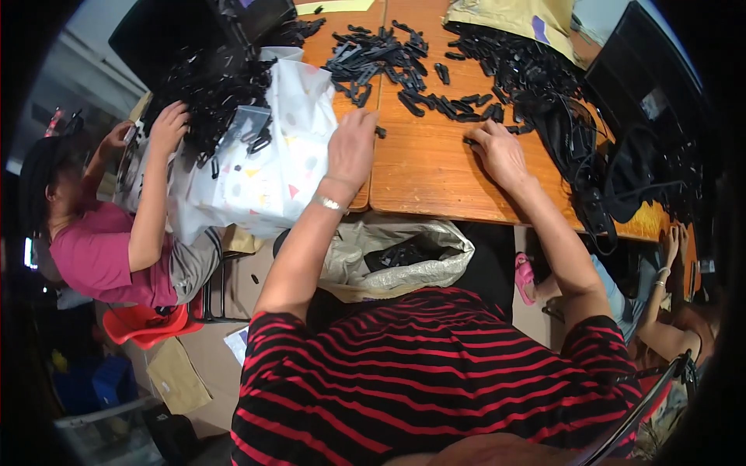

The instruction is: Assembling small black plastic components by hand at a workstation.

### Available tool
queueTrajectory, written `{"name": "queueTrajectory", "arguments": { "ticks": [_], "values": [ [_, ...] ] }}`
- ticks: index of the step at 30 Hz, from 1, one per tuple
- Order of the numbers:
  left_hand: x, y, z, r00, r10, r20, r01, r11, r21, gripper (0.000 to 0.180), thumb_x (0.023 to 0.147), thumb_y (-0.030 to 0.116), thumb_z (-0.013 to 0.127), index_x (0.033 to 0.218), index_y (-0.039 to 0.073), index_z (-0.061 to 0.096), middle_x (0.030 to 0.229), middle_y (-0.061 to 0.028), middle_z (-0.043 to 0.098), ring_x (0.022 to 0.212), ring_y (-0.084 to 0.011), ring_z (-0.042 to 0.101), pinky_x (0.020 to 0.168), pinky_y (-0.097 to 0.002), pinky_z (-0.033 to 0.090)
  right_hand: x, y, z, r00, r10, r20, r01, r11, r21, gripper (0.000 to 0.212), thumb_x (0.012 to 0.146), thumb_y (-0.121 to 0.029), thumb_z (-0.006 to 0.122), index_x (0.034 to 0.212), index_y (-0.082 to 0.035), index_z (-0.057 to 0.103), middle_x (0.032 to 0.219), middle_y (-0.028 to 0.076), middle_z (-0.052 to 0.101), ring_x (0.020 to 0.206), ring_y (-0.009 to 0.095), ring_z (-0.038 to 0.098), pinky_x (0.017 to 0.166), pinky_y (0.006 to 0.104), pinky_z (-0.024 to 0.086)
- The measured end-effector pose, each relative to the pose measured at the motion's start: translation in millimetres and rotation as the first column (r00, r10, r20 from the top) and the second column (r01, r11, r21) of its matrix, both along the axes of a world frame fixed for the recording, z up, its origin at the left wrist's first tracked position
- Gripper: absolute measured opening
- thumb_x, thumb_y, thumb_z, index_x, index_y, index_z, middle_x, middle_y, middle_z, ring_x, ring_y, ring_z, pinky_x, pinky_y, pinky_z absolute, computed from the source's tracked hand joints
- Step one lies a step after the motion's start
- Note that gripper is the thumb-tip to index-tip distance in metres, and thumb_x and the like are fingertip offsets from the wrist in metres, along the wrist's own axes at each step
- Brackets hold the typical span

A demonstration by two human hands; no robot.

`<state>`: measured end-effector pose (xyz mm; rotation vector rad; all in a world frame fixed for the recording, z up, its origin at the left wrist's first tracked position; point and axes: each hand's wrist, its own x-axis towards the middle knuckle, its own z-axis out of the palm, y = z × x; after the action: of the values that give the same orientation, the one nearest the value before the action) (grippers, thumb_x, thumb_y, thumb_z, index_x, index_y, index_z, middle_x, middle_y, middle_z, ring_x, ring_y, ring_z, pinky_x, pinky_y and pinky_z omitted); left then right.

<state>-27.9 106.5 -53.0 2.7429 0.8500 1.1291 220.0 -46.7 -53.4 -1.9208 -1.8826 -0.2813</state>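
Observation:
On the wooden table, my left hand [353, 149] is closed, its fingers bent down and partly hidden. A small black plastic piece [380, 133] shows at its fingertips. My right hand [500, 154] pinches another dark piece [469, 141], mostly covered by the fingers. Beyond the hands lies a loose pile of long black plastic pieces [373, 58]. A curved row of similar pieces [451, 106] runs toward my right hand from the left. The exact kind of these pieces is too small to tell.
An open paper sack [517, 17] spills black pieces at the back right. A white patterned plastic bag [256, 182] lies left, below a black heap. An open woven sack [353, 260] sits at my lap. Co-workers sit left [101, 256] and right [660, 334]; black straps [633, 171] hang at right.

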Motion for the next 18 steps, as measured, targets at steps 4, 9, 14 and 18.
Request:
{"name": "queueTrajectory", "arguments": {
  "ticks": [4, 9, 14, 18],
  "values": [
    [-1.7, 17.6, -9.1, 0.975, -0.013, -0.224, 0.015, 1.0, 0.008, 0.018, 0.08, 0.003, 0.054, 0.097, 0.006, 0.061, 0.091, -0.012, 0.057, 0.091, -0.0303, 0.056, 0.077, -0.0395, 0.048, -8.0, -5.1, 10.7, 0.997, 0.049, -0.058, -0.05, 0.999, -0.02, 0.022, 0.082, -0.009, 0.064, 0.104, -0.006, 0.064, 0.084, 0.015, 0.058, 0.079, 0.035, 0.059, 0.069, 0.0429, 0.048],
    [-1.9, 10.4, -7.6, 0.991, -0.003, -0.136, 0.003, 1.0, -0.001, 0.026, 0.08, 0.001, 0.059, 0.105, 0.008, 0.058, 0.084, -0.0126, 0.056, 0.082, -0.03, 0.058, 0.07, -0.0385, 0.049, -12.5, -12.8, 20.2, 0.981, 0.088, -0.175, -0.117, 0.98, -0.162, 0.024, 0.079, -0.003, 0.063, 0.103, -0.001, 0.061, 0.087, 0.021, 0.059, 0.082, 0.042, 0.059, 0.072, 0.046, 0.048],
    [3.1, -18.4, 2.8, 0.836, 0.209, 0.508, 0.449, 0.272, -0.851, 0.02, 0.092, 0.009, 0.058, 0.111, 0.002, 0.057, 0.084, -0.0079, 0.063, 0.072, -0.0137, 0.062, 0.064, -0.0228, 0.051, -10.4, -11.2, 25.9, 0.991, 0.071, -0.11, -0.1, 0.954, -0.284, 0.026, 0.076, -0.001, 0.066, 0.102, -0.001, 0.061, 0.091, 0.019, 0.06, 0.083, 0.039, 0.059, 0.074, 0.0436, 0.048],
    [-1.7, -29.3, 1.9, 0.759, 0.217, 0.614, 0.637, -0.05, -0.769, 0.027, 0.09, 0.005, 0.061, 0.115, -0.002, 0.055, 0.095, -0.0082, 0.065, 0.077, -0.0124, 0.063, 0.069, -0.0211, 0.052, -33.3, -7.8, 47.5, 0.943, 0.181, -0.279, -0.215, 0.972, -0.099, 0.023, 0.077, 0.0, 0.066, 0.099, 0.002, 0.06, 0.089, 0.019, 0.06, 0.079, 0.037, 0.06, 0.07, 0.0409, 0.048]
  ]
}}
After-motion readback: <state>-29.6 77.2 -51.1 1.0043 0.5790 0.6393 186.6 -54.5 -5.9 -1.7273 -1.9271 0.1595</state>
